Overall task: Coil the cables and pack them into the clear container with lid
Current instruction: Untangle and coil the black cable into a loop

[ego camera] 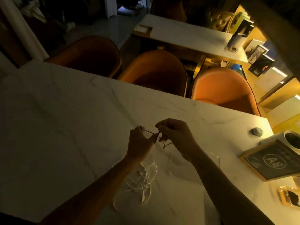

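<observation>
A thin dark red cable [151,133] stretches between both hands above the white marble table [65,127]. My left hand [139,143] has the cable looped around its fingers. My right hand [175,132] pinches the cable's other part, and a loose end dangles below it. A tangle of white cables [142,181] lies on the table under my left forearm. The clear container [212,159] sits on the table beneath my right forearm, faint and partly hidden. I cannot make out its lid.
A framed sign marked A8 [272,161] stands at the right edge, with a small round silver object [257,132] and a white pot [292,140] near it. A yellow tray [289,198] lies at the lower right. Three orange chairs [155,72] line the far side.
</observation>
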